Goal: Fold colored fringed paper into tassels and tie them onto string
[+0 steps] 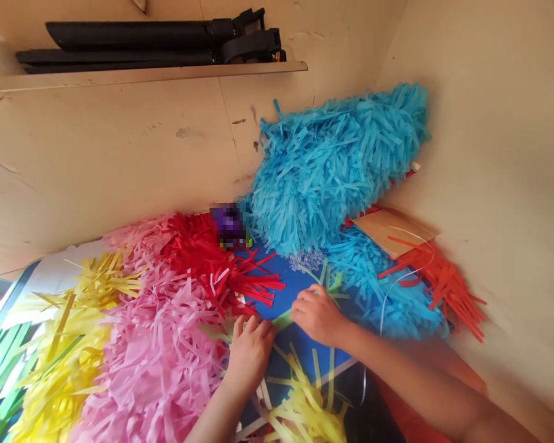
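A light green fringed paper strip [282, 320] stretches between my two hands above the blue table surface [281, 277]. My left hand [252, 346] is closed on its left part, beside the pink fringe. The right part is pinched in my right hand [317, 314], with green fringe ends spreading beyond the fingers. Below the hands lies a pale yellow fringed bunch [307, 406]. Behind them, red fringed paper [203, 258] lies to the left, and small clear pieces [306, 260] sit in a pile on the table.
Pink [161, 363], yellow [60, 369] and green fringe [4, 357] cover the left side. A large turquoise fringed bundle [332, 166] leans at the back wall. Brown cardboard [392, 231], orange-red fringe [447, 280] and a thin white cord [384, 301] are at right. Black objects rest on a shelf [166, 77].
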Tool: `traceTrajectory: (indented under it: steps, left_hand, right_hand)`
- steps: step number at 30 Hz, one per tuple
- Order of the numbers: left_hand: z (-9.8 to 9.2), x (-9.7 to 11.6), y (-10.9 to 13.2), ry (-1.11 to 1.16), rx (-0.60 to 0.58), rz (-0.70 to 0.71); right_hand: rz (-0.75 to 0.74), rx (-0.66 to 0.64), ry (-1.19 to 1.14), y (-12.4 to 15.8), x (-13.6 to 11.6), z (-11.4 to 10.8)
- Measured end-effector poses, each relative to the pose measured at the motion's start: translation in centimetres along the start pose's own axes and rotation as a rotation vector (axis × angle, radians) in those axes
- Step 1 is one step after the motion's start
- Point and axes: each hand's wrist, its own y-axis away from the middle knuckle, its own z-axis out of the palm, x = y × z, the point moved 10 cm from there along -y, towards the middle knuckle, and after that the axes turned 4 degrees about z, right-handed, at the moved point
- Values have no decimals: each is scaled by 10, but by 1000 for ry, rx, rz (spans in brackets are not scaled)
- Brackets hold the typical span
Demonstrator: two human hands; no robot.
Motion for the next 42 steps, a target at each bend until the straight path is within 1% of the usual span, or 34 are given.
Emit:
traceTrajectory:
  steps: [1, 2, 4, 8, 13, 15, 18, 21, 25, 28, 31, 37, 42]
  left_hand:
    - [-1, 2, -1, 0, -4, 19]
    - [-2, 4, -1, -4, -6, 27]
    - [-6, 7, -4, -18, -5, 25]
    - [-13, 14, -9, -50, 9, -7]
    - [-13, 11, -11, -79, 41, -52]
    - [-12, 8, -10, -86, 54, -69]
    - [-13, 6, -6, -75, 66, -73]
    - [-14, 3, 2, -41, 70, -71]
    - [-14, -8, 13, 35, 81, -103]
    - [-9, -22, 17, 87, 91, -169]
    - [-4, -33, 19, 117, 78, -228]
    - [0, -33, 14, 101, 9, -273]
    - [0, -33, 4, 57, -54, -296]
  right_hand:
    - [-95, 13, -4, 4, -9, 0]
    - [-159, 24, -7, 7, -14, 0]
    - [-195, 27, -4, 9, -13, 4]
    - [-171, 5, 12, 0, -3, 11]
    - [-94, 19, -6, -11, 0, 4]
    - [-88, 25, -11, -11, -5, 3]
    - [-132, 31, 4, -6, -14, 6]
    - [-143, 32, 1, 1, -12, 12]
    - [-81, 26, -70, 7, 11, 17]
    - [11, 7, -135, 7, 32, 17]
    - [99, -28, -186, 4, 45, 16]
    - [211, -114, -208, -5, 49, 14]
    - [263, -171, -177, -13, 52, 19]
